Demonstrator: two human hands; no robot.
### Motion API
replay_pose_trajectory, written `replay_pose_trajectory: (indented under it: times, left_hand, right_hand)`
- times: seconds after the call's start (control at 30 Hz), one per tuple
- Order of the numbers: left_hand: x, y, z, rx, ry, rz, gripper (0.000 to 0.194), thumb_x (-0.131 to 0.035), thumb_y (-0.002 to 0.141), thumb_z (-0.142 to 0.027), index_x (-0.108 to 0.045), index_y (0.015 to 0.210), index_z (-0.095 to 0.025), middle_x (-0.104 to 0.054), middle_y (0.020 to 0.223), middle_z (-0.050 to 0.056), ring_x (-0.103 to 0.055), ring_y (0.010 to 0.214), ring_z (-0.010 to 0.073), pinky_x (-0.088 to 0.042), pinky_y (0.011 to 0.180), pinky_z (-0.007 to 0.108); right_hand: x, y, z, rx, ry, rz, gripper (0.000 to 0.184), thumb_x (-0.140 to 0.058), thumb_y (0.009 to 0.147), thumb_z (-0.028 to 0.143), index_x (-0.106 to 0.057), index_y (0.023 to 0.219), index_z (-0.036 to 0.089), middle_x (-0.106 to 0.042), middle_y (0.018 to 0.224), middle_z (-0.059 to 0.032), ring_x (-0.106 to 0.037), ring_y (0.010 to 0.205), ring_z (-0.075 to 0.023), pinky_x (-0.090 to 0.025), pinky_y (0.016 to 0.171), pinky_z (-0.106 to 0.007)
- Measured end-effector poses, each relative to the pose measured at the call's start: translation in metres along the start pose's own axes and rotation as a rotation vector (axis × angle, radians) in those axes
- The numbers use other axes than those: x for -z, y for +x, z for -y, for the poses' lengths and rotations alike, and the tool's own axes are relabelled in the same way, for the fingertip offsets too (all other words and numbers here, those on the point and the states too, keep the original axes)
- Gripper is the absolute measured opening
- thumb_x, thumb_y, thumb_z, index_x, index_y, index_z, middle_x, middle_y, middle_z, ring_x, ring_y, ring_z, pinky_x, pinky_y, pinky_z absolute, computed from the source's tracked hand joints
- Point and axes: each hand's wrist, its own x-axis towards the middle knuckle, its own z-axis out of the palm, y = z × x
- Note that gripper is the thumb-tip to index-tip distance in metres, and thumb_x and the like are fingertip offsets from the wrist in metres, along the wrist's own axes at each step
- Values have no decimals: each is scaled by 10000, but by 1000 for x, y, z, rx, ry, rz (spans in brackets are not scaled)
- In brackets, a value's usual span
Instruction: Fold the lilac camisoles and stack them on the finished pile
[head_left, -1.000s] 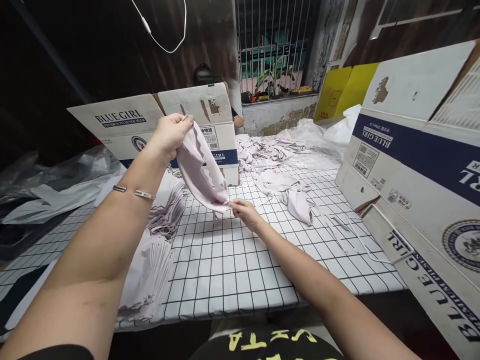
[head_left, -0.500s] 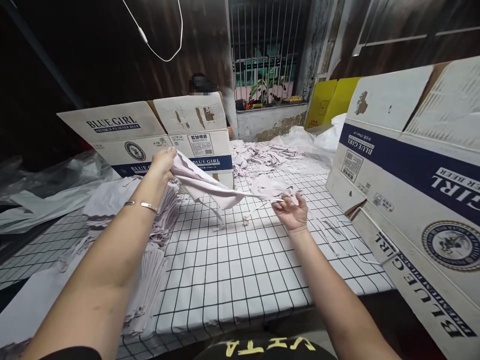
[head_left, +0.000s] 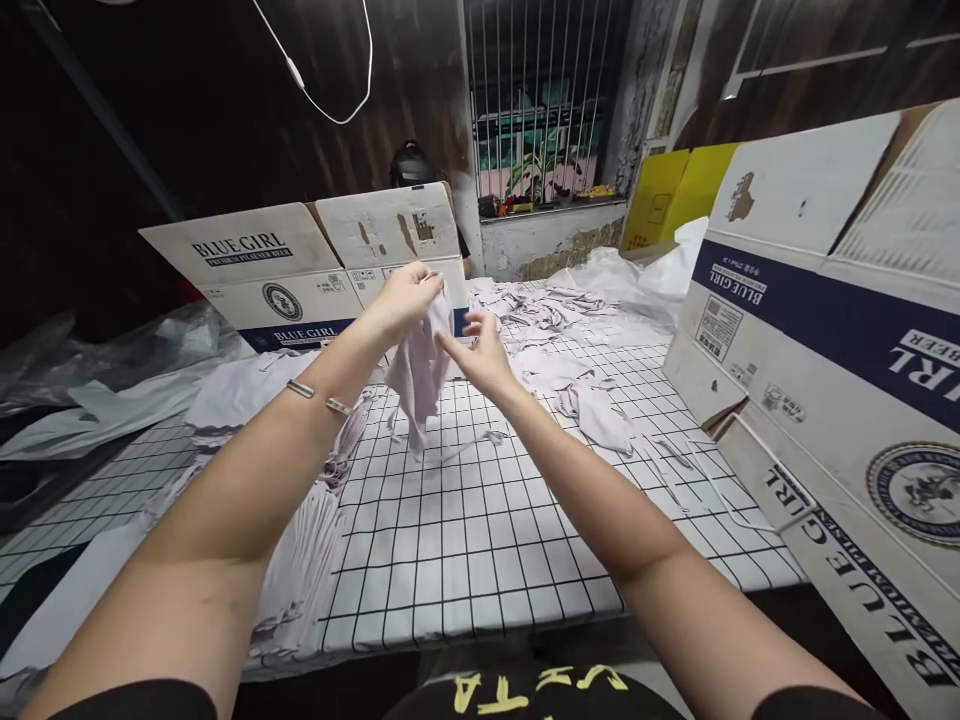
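My left hand point(head_left: 411, 297) is closed on the top of a pale pinkish fabric piece point(head_left: 420, 372), which hangs down above the checked tablecloth. Just right of it is my right hand point(head_left: 484, 355), fingers apart, with the thumb at the cloth's edge; whether it touches is unclear. Below the hanging cloth lie thin fabric strips point(head_left: 457, 445). Another loose fabric piece point(head_left: 600, 418) rests on the table to the right of my right hand. Under and beside my left forearm stand stacks of the same fabric point(head_left: 311, 540).
An opened white carton point(head_left: 247, 245) stands behind the hands, partly hiding a person point(head_left: 411, 165). A larger carton point(head_left: 795, 330) borders the right side. Heaped fabric pieces point(head_left: 540, 305) and clear plastic point(head_left: 652, 275) lie at the back of the checked table point(head_left: 480, 560).
My left hand has moved right, and the cloth stretched between both hands now hangs from it. My right hand has released its end and moved up and left. A loose piece now shows on the right.
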Motion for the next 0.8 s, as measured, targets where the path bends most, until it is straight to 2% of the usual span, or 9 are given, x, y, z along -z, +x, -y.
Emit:
replay_pose_trajectory:
  times: [0.07, 0.13, 0.27, 0.37, 0.43, 0.5, 0.6, 0.7, 0.8]
  left_hand:
    - [1, 0, -8, -67, 77, -1, 153, -548, 822, -219, -504, 686, -166, -491, 623, -21, -428, 579, 109, -362, 591, 214]
    - [11, -2, -12, -111, 185, -18, 126, -531, 837, -225, -533, 730, -158, -538, 671, -5, -469, 630, 123, -390, 634, 224]
    - [44, -9, -4, -154, 598, -72, 78, -568, 818, -238, -604, 833, -170, -634, 805, 48, -556, 782, 195, -426, 730, 278]
    - [63, -13, 15, -93, 935, -57, 90, -614, 781, -266, -629, 836, -195, -653, 808, 81, -586, 821, 261, -422, 722, 317]
    - [69, -12, 29, -36, 1002, 10, 87, -629, 769, -282, -627, 800, -202, -660, 804, 84, -594, 816, 268, -414, 693, 310]
    - [72, -9, 39, -2, 960, 55, 80, -628, 763, -277, -610, 748, -200, -660, 790, 72, -593, 782, 245, -402, 656, 289]
    - [75, -3, 43, 48, 861, 17, 98, -630, 736, -250, -575, 679, -193, -634, 719, 47, -568, 692, 206, -385, 617, 272]
    - [76, 3, 41, 75, 816, -20, 98, -656, 681, -227, -570, 651, -191, -605, 668, 32, -547, 653, 194, -385, 607, 270]
    - [74, 17, 38, 88, 823, 1, 99, -670, 617, -168, -573, 626, -188, -588, 652, 26, -536, 659, 188, -379, 602, 268]
  right_hand:
    - [-13, 12, 16, 55, -203, -1, 473, -644, 768, 450, -445, 1134, 227, -593, 1085, -88, -561, 977, -264, -454, 800, -386]
    - [-11, 19, 13, 61, -430, 59, 389, -632, 765, 320, -460, 1103, 232, -611, 1067, -81, -571, 977, -282, -447, 802, -396]
    - [27, 24, -19, -53, -715, 237, 422, -593, 715, 115, -474, 1102, 234, -637, 1051, -69, -604, 895, -239, -443, 712, -317]
    - [62, 34, -34, -162, -828, 318, 418, -645, 661, 88, -515, 1038, 211, -647, 1011, -82, -608, 900, -240, -435, 675, -286]
    - [82, 44, -36, -200, -839, 373, 337, -686, 632, 93, -549, 922, 194, -655, 899, -78, -621, 844, -239, -441, 642, -277]
    - [98, 55, -32, -242, -808, 438, 245, -693, 634, 87, -553, 811, 184, -639, 745, -49, -630, 709, -207, -448, 583, -259]
    - [114, 67, -25, -279, -717, 484, 183, -666, 674, 60, -545, 747, 176, -595, 617, -1, -613, 562, -146, -466, 524, -224]
    - [124, 74, -21, -334, -592, 466, 183, -657, 678, 5, -570, 709, 163, -587, 594, 8, -616, 537, -128, -506, 523, -223]
    - [129, 85, -19, -291, -464, 330, 230, -691, 615, -59, -578, 596, 140, -561, 539, 0, -606, 500, -147, -530, 497, -277]
